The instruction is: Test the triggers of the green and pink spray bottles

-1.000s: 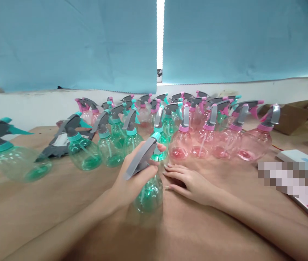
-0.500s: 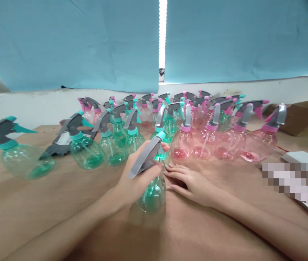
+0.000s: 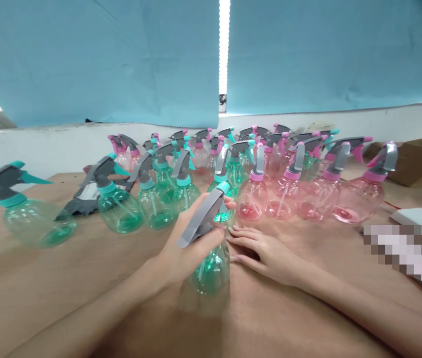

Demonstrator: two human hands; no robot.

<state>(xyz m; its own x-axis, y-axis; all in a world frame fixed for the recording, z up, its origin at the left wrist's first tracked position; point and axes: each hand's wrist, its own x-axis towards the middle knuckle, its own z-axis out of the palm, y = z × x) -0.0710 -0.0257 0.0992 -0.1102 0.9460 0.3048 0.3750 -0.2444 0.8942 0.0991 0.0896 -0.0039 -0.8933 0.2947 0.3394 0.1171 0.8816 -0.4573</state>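
Observation:
My left hand [image 3: 186, 243] is wrapped round the neck of a green spray bottle [image 3: 212, 273], just under its grey and teal trigger head. The bottle stands upright on the brown table [image 3: 270, 318], and my fingers hide its collar. To the right of it, my right hand [image 3: 266, 251] lies palm down on the tabletop, fingers stretched toward the bottle and holding nothing. The fingertips are close to the bottle; whether they touch it I cannot tell. Straight behind stands another green spray bottle [image 3: 222, 211], partly covered by my left fingers.
Green spray bottles [image 3: 121, 211] line up at left and pink spray bottles [image 3: 250, 199] at right, with several more behind. A dark plastic bag [image 3: 91, 196] lies at left. At right are a cardboard box [image 3: 415, 159] and a white box [image 3: 419, 217]. Blue curtains [image 3: 102, 59] hang behind.
The whole view has shifted very slightly to the right. Both hands and the held spray bottle keep the same pose.

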